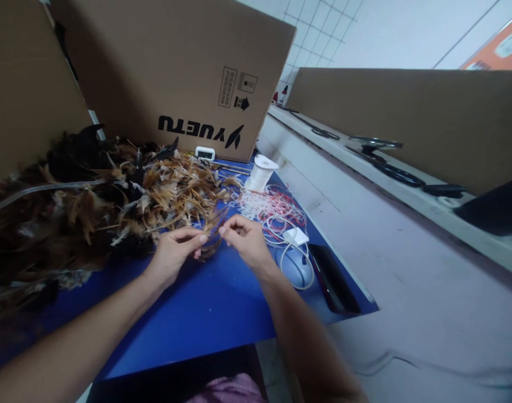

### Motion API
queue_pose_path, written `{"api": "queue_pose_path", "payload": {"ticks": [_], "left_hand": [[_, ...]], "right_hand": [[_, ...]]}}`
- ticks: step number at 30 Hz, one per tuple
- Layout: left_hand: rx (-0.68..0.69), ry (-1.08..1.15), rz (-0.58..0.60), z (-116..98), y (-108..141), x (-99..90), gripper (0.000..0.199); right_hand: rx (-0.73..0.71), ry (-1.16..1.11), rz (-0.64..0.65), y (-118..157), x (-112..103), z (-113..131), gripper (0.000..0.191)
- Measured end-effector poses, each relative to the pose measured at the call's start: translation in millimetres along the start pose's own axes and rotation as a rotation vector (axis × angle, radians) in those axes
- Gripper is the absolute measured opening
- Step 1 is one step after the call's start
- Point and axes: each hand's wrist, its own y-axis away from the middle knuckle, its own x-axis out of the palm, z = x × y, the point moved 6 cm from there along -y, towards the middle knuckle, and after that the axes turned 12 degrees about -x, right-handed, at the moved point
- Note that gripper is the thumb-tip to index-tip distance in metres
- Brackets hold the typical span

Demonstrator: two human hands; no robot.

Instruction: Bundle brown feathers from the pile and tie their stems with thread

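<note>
Pinched between the thumb and fingers of my left hand [182,244] are brown feathers [212,224], which fan out up and to the right. My right hand [242,238] is close beside them, thumb and forefinger pressed together at the feathers' edge; what lies in that pinch is too small to make out. Behind and left of both hands spreads a large heap of loose brown and black feathers [175,187]. Just past my right hand lies a tangle of red and white string [276,204], with a white spool [262,172] standing behind it.
The blue tabletop [197,319] carries a white charger with its cable [295,236], a pale rounded object [296,268] and a black phone [333,280] at right. A small digital display [205,153] stands before a cardboard box [175,67]. Scissors [323,132] lie on the ledge.
</note>
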Motion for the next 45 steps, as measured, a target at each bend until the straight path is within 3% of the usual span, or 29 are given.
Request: {"api": "queue_pose_path", "payload": {"ticks": [2, 4, 7, 11, 18, 30, 40, 43, 45], "left_hand": [[-0.007, 0.022, 0.002, -0.2, -0.2, 0.2, 0.017], [-0.023, 0.034, 0.007, 0.0, 0.1, 0.9, 0.019], [-0.043, 0.031, 0.013, 0.6, 0.7, 1.7, 0.020], [-0.056, 0.031, 0.016, 1.0, 0.3, 1.4, 0.021], [-0.076, 0.135, -0.005, -3.3, -0.2, -2.5, 0.023], [-0.211, 0.038, 0.130, 11.7, 10.8, 17.8, 0.021], [-0.219, 0.059, 0.078, 11.6, 6.7, 11.1, 0.018], [-0.223, 0.101, 0.101, 11.6, 3.6, 7.1, 0.017], [-0.228, 0.123, 0.127, 11.2, 2.7, 6.5, 0.017]], "right_hand": [[0.034, -0.049, -0.056, -3.5, -8.9, -6.7, 0.016], [0.049, -0.118, -0.088, -6.1, -13.1, -11.8, 0.034], [0.091, -0.228, 0.014, -6.8, -5.1, -15.7, 0.052], [0.143, -0.216, 0.160, -3.9, 4.6, -19.8, 0.025], [0.179, -0.171, 0.029, -6.0, -11.6, -37.8, 0.027], [0.154, -0.273, 0.052, -0.6, -1.5, -27.1, 0.023], [0.226, -0.264, 0.033, 1.4, -3.8, -31.0, 0.024], [0.240, -0.163, 0.105, 2.1, -5.7, -34.3, 0.022], [0.156, -0.023, 0.189, 1.6, -5.3, -31.3, 0.020]]}}
